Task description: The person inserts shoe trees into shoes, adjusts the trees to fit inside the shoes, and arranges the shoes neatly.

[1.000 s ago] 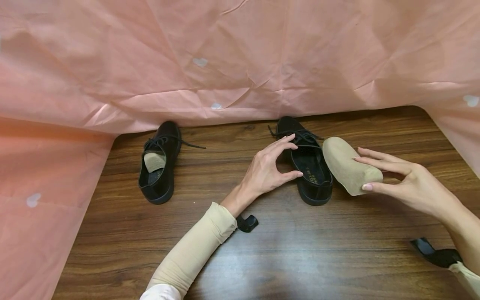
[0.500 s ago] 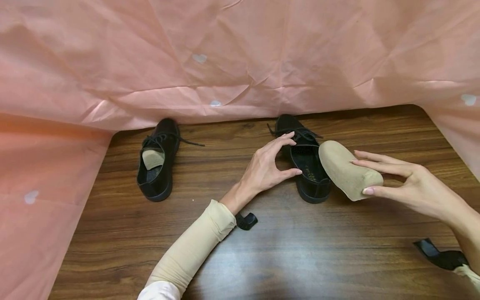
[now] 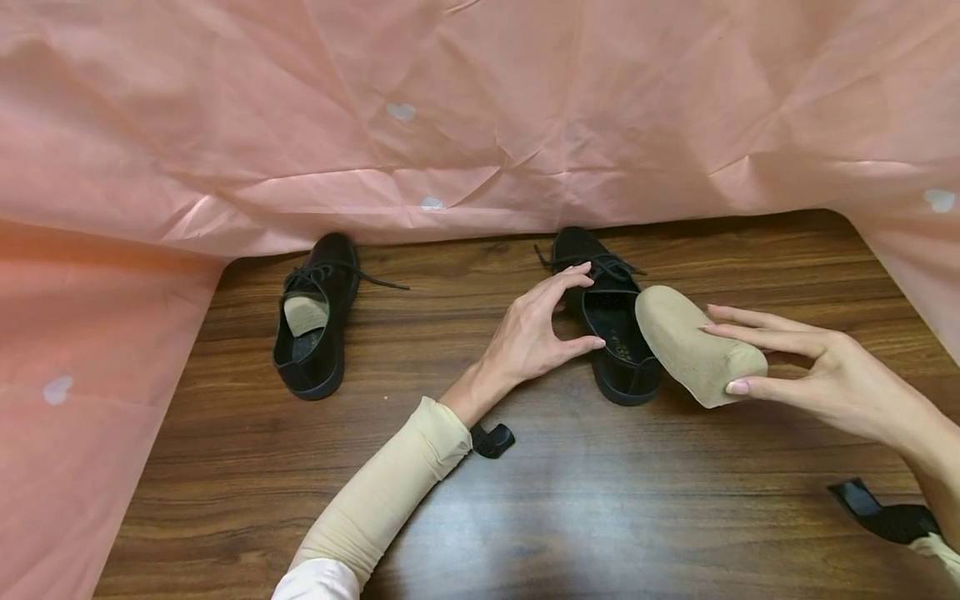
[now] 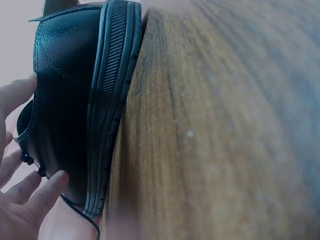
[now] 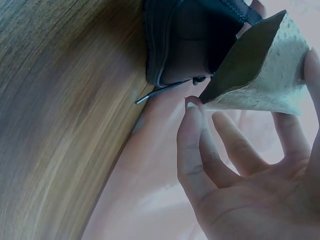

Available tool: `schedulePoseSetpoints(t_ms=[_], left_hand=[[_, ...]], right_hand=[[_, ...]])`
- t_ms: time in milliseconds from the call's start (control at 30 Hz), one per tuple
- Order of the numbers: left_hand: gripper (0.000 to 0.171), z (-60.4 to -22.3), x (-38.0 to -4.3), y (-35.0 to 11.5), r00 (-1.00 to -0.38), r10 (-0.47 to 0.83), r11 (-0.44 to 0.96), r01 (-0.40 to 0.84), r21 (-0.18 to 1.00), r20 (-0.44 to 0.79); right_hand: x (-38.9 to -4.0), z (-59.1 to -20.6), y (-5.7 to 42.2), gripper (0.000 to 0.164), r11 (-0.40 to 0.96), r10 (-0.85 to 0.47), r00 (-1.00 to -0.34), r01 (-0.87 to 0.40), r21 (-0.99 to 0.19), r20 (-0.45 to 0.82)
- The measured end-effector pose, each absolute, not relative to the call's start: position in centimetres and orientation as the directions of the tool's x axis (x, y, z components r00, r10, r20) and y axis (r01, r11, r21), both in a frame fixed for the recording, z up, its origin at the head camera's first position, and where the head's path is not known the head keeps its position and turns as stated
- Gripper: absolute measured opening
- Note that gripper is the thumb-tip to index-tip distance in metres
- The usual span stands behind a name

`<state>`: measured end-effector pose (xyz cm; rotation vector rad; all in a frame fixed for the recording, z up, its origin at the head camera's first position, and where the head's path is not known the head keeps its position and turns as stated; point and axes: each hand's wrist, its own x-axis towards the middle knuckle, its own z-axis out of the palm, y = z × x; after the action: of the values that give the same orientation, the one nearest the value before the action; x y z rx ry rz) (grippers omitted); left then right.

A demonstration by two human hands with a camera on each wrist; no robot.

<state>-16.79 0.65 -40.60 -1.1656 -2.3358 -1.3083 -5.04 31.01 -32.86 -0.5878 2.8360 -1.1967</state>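
Curved over the left side of the right-hand black lace-up shoe (image 3: 626, 383), my left hand (image 3: 532, 333) holds it with its fingertips by the laces and its thumb at the collar. In the left wrist view those fingers (image 4: 47, 195) lie against the shoe's dark side. A beige moulded shoe insert (image 3: 686, 342) is gripped by my right hand (image 3: 832, 375), thumb low and fingers along the upper edge. Its rounded end overlaps the shoe's right rim in the head view. The right wrist view shows the insert's hollow underside (image 5: 250, 60).
A second black shoe (image 3: 322, 367) stands at the left with a similar beige insert (image 3: 306, 315) in its opening. Both shoes are on a brown wooden table (image 3: 600, 500), toes towards a pink sheet (image 3: 480, 108) hanging at the back. Black straps (image 3: 885, 510) show at my wrists.
My right hand has brought the insert slightly down and left, its rounded end now lower by the shoe's rim. My left hand keeps its place at the shoe.
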Motion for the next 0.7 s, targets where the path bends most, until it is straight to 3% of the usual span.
schedulePoseSetpoints(t_ms=[500, 700], left_hand=[[0.071, -40.63, -17.15, 0.49, -0.639, 0.538, 0.301, 0.755, 0.583, 0.549], [0.068, -40.71, -17.25, 0.52, -0.656, 0.532, 0.288, 0.735, 0.614, 0.535]], right_hand=[[-5.08, -32.70, 30.96, 0.066, 0.623, -0.372, -0.917, -0.360, -0.695, 0.141], [-5.40, -32.90, 31.25, 0.068, 0.602, -0.427, -0.885, -0.429, -0.673, 0.182]])
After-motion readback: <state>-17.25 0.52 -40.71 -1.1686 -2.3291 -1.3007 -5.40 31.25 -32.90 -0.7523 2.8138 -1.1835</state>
